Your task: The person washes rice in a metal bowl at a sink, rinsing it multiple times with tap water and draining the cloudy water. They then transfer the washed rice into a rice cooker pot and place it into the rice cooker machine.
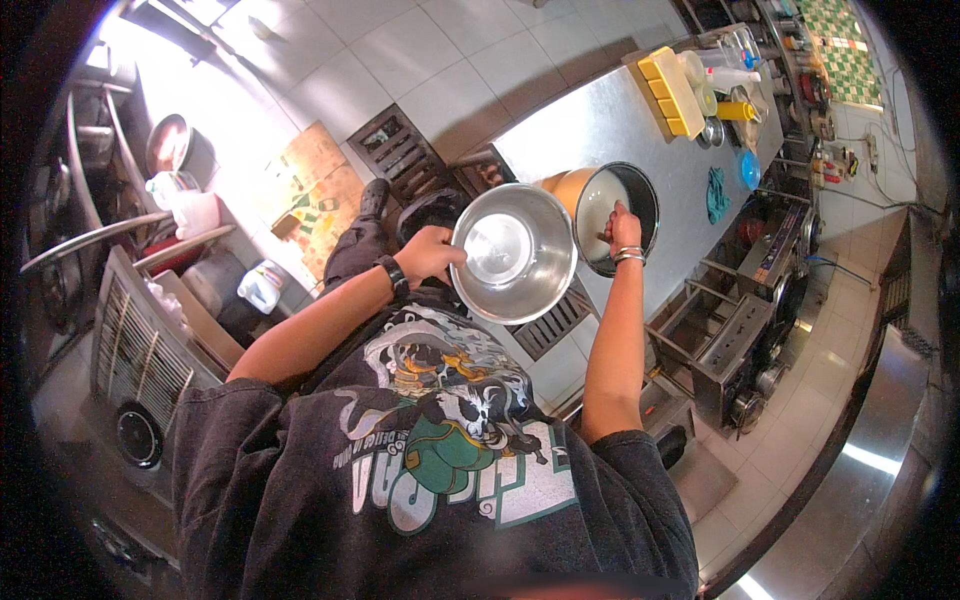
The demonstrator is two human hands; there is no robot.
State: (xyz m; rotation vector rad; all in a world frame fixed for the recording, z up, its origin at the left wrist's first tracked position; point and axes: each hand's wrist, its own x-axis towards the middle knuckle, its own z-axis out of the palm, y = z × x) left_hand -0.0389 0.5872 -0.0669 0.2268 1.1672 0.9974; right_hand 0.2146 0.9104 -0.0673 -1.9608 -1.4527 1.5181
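Observation:
My left hand (431, 256) grips the rim of a wide stainless-steel bowl (551, 277), tilted so that I look down into its shiny inside. No food shows in it. Just right of the bowl, a deep round pot (651, 214) with a dark inner wall stands at the steel table's edge. Pale, cloudy contents (596, 202) fill part of the pot. Over the pot's opening is my right hand (624, 227), its fingers curled. Whether those fingers hold something is too small to tell. The bowl's far rim overlaps the pot's near side.
On the steel table (555, 120) are a yellow divided tray (670, 94), a yellow squeeze bottle (736, 112), a teal cloth (718, 196) and a blue lid (749, 171). Gas stoves (735, 360) stand at right. A slatted wooden stool (397, 142) and flattened cardboard (311, 191) lie ahead. A fan (142, 360) is at left.

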